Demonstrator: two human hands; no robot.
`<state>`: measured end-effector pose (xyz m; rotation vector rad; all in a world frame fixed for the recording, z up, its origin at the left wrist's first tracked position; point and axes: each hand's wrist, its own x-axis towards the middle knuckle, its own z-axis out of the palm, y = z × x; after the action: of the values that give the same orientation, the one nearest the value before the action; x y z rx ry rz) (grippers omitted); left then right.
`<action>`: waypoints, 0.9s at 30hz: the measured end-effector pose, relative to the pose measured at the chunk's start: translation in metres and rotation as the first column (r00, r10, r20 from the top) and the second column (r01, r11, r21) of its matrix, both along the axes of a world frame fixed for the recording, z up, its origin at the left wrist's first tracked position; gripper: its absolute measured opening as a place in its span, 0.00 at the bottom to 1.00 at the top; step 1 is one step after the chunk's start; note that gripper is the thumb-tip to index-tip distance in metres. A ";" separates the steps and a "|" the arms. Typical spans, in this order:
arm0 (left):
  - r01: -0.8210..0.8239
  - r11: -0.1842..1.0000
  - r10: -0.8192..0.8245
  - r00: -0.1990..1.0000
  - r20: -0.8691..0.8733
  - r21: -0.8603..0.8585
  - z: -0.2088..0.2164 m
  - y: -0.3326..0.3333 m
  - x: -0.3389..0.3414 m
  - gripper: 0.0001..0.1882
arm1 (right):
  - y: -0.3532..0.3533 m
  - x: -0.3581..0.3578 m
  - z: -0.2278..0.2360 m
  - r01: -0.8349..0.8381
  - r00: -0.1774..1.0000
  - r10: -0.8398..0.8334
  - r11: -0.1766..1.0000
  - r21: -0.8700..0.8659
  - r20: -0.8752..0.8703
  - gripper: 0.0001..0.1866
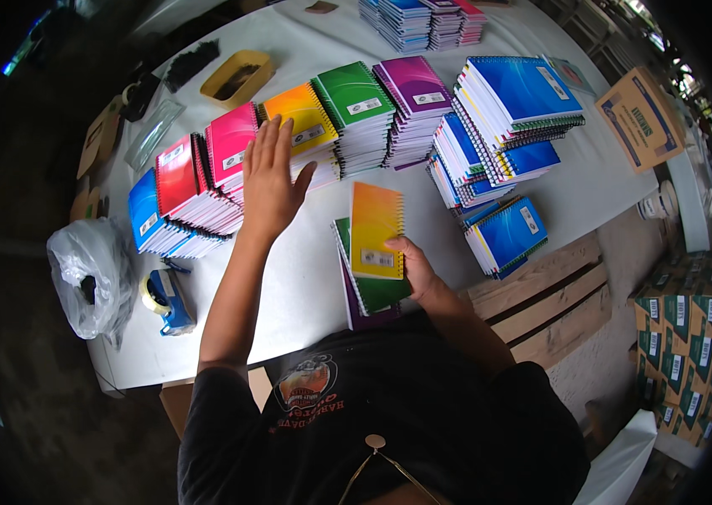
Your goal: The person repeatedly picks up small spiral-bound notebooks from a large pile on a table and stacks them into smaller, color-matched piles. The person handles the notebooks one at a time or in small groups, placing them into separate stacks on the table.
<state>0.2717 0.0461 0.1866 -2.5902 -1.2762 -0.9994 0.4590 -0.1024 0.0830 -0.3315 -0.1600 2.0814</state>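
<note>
My right hand (421, 271) grips a fanned set of spiral notebooks in front of my chest. A yellow notebook (375, 220) lies uppermost, with a green one (383, 292) and a purple one (370, 320) beneath it. My left hand (270, 177) is empty, its fingers stretched out over the edges of the pink notebook stack (232, 143) and the yellow stack (299, 109). Whether its fingertips touch them I cannot tell. That row also holds a blue stack (145, 210), a red stack (177, 174), a green stack (353, 93) and a purple stack (412, 84).
Mixed piles of blue-topped notebooks (524, 88) stand on the right of the white table (288, 286). A tape dispenser (172, 305) and a plastic bag (91, 273) are at the left. Beyond are a yellow tray (219, 82), a cardboard box (640, 119) and stacked cartons (684, 337).
</note>
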 end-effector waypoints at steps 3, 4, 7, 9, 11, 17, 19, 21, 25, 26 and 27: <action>0.037 0.992 -0.013 0.979 -0.205 0.117 0.003 0.016 0.003 0.19 | 0.003 -0.003 -0.004 0.168 0.985 -0.166 0.984 -0.060 0.042 0.23; -0.031 0.993 0.033 0.999 -0.010 0.117 0.003 0.015 0.001 0.17 | 0.003 -0.002 -0.005 0.243 0.967 -0.241 0.970 -0.009 0.085 0.24; 0.027 0.990 0.075 0.725 0.684 -0.137 -0.001 -0.011 0.003 0.08 | 0.005 0.000 -0.005 0.441 0.857 -0.457 0.890 0.119 0.240 0.25; 0.267 0.896 0.209 0.449 0.869 -0.354 -0.004 -0.046 0.006 0.10 | 0.005 0.000 -0.003 0.483 0.841 -0.502 0.865 0.139 0.201 0.24; 0.391 0.700 0.355 0.535 0.766 -0.598 -0.012 -0.078 0.020 0.12 | 0.006 -0.004 -0.001 0.530 0.820 -0.548 0.836 0.143 0.165 0.23; -0.059 0.992 0.094 0.941 0.325 -0.114 -0.014 -0.070 -0.017 0.31 | 0.009 -0.019 0.002 0.493 0.782 -0.542 0.840 0.225 0.309 0.21; -0.194 0.979 0.187 0.976 0.109 0.060 -0.009 -0.030 -0.046 0.36 | 0.008 -0.023 0.001 0.389 0.849 -0.428 0.903 0.182 0.309 0.21; -0.202 0.962 0.218 0.973 -0.073 0.182 -0.004 0.002 -0.062 0.30 | 0.009 -0.027 0.000 0.325 0.876 -0.359 0.933 0.157 0.323 0.21; -0.226 0.974 0.225 0.974 0.030 0.017 0.012 -0.014 -0.069 0.20 | 0.014 -0.033 0.004 0.274 0.834 -0.309 0.951 0.144 0.457 0.22; -0.139 0.982 0.129 0.988 0.088 0.127 0.015 -0.030 -0.063 0.18 | 0.013 -0.033 0.006 0.288 0.877 -0.311 0.950 0.119 0.367 0.23; -0.039 0.991 0.037 0.999 0.023 0.126 0.017 -0.049 -0.057 0.19 | 0.013 -0.031 0.007 0.306 0.902 -0.314 0.949 0.075 0.297 0.24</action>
<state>0.2147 -0.0027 0.2041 -2.4591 -1.2198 -1.0661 0.4277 -0.0894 0.0899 -0.6230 -0.3001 1.7006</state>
